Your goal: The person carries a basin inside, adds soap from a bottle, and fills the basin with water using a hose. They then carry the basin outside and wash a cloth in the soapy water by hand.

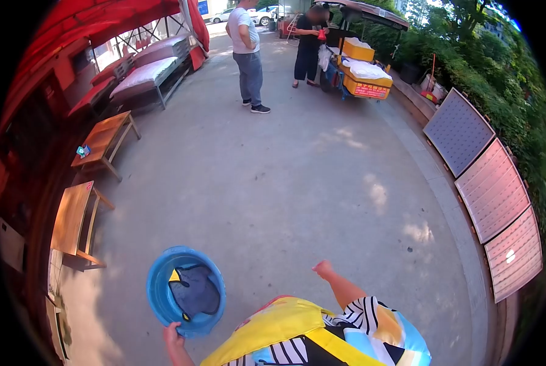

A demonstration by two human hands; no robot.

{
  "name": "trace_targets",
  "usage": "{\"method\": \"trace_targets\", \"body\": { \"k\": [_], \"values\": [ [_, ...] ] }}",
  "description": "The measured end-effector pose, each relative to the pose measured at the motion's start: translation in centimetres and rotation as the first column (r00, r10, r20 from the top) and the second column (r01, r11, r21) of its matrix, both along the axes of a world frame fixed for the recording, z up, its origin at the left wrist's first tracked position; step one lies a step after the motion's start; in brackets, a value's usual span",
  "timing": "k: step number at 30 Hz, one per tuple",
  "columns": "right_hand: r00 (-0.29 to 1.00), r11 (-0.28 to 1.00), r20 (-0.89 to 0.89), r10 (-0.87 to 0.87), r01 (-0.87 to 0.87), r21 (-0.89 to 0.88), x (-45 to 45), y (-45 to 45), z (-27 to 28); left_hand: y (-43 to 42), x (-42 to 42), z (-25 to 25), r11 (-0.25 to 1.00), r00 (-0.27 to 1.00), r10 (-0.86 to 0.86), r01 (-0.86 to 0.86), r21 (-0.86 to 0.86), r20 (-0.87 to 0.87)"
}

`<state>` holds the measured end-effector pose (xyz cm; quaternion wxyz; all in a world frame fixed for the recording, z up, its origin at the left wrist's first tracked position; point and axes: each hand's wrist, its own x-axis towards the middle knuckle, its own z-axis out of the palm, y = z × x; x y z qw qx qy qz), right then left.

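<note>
My left hand (pixel 173 337) grips the near rim of a round blue basin (pixel 154 290) at the lower left. Inside the basin lies a dark grey-blue cloth (pixel 195 291) with a yellow patch near its upper left edge. My right hand (pixel 323 269) hangs over the pavement to the right, away from the basin; its fingers look small and bunched, and I cannot make out whether it is closed. A yellow apron (pixel 273 326) covers my front, over a striped and patterned top.
Wooden tables (pixel 71 216) and padded benches (pixel 144 76) line the left. Ahead stand a person in a white shirt (pixel 243 30) and another in dark clothes (pixel 307 52) beside a cart with yellow boxes (pixel 358 50). Quilted panels (pixel 492 189) lean along the right kerb.
</note>
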<state>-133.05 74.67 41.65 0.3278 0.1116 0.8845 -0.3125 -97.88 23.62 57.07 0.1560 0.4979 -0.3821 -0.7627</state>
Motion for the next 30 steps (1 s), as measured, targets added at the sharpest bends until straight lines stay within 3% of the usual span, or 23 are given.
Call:
{"method": "trace_targets", "body": {
  "k": [1,3,6,8,10,12,14,16,18,21,24,26,30],
  "values": [
    [0.994,0.984,-0.016,0.106,-0.103,0.143,0.0,2.1,-1.7,-0.3,-0.3,-0.5,1.000,1.000,0.020,-0.020,0.017,0.021],
    [0.977,0.943,0.022,0.211,-0.210,0.259,0.5,5.7,-5.5,-0.2,-0.1,-1.4,0.998,0.997,0.061,-0.062,0.027,0.039],
    [0.971,0.912,0.025,0.239,-0.234,0.336,0.8,7.8,-9.4,0.8,0.1,-1.5,0.993,0.992,0.118,-0.119,0.022,0.033],
    [0.947,0.908,-0.055,0.316,-0.285,0.308,0.3,6.3,-7.7,0.5,0.0,-2.2,0.988,0.988,0.147,-0.149,0.047,0.037],
    [0.955,0.932,0.001,0.297,-0.290,0.216,-1.1,2.9,-4.5,1.4,-0.9,-0.7,0.979,0.976,0.196,-0.199,0.032,0.095],
    [0.955,0.972,0.218,0.201,-0.222,0.079,-2.0,-1.5,-1.8,1.4,-0.9,0.1,0.973,0.970,0.224,-0.228,0.041,0.090],
    [0.919,0.932,0.200,0.341,-0.357,0.054,-2.7,-5.2,-3.6,1.6,-0.3,0.1,0.960,0.963,0.268,-0.269,0.080,0.025],
    [0.944,0.959,0.177,0.277,-0.259,-0.115,-2.8,-9.6,-2.4,2.0,-0.9,3.3,0.967,0.967,0.245,-0.249,0.054,0.064],
    [0.955,0.958,0.266,0.132,-0.054,-0.283,-2.0,-14.5,0.3,1.5,-0.1,4.4,0.968,0.959,0.248,-0.249,-0.010,0.137],
    [0.938,0.898,0.268,0.218,-0.085,-0.432,-2.1,-22.3,3.4,-1.6,0.2,6.2,0.971,0.959,0.234,-0.223,-0.082,0.158],
    [0.954,0.882,0.166,0.251,-0.154,-0.445,-1.7,-30.1,7.6,-4.1,0.5,6.6,0.962,0.961,0.253,-0.237,-0.136,0.116],
    [0.960,0.809,0.005,0.279,-0.232,-0.540,-0.6,-36.0,10.7,-5.8,1.1,7.2,0.952,0.953,0.284,-0.266,-0.151,0.110],
    [0.827,0.470,-0.431,0.362,-0.561,-0.681,5.8,-50.0,22.3,-11.0,3.2,7.0,0.936,0.943,0.326,-0.313,-0.161,0.067]
  ]
}}
